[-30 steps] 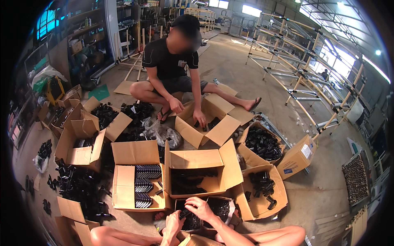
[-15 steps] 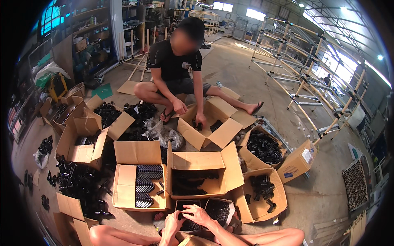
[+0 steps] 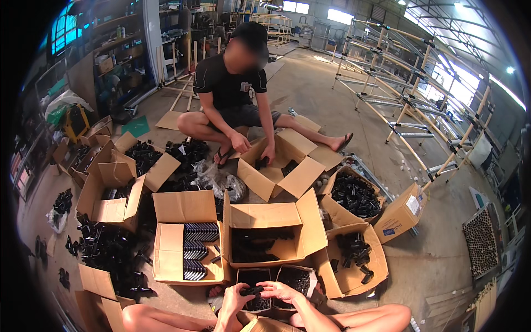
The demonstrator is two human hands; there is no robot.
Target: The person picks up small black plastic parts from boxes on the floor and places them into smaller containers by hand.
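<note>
In the low middle of the frame, my left hand [image 3: 234, 297] pinches the left end of a small black piece [image 3: 253, 290]. The piece sticks out to the right, between my two hands. My right hand [image 3: 279, 291] has its fingertips at the other end, but I can't tell if they squeeze it. Small boxes [image 3: 314, 278] sit just behind.

a small black part [image 3: 251, 290], short and elongated, is held between the left hand [image 3: 234, 299] and the right hand [image 3: 281, 292], near both its ends. it lies crosswise and nearly level, the ends partly covered; its finer shape is too small to make out.
</note>
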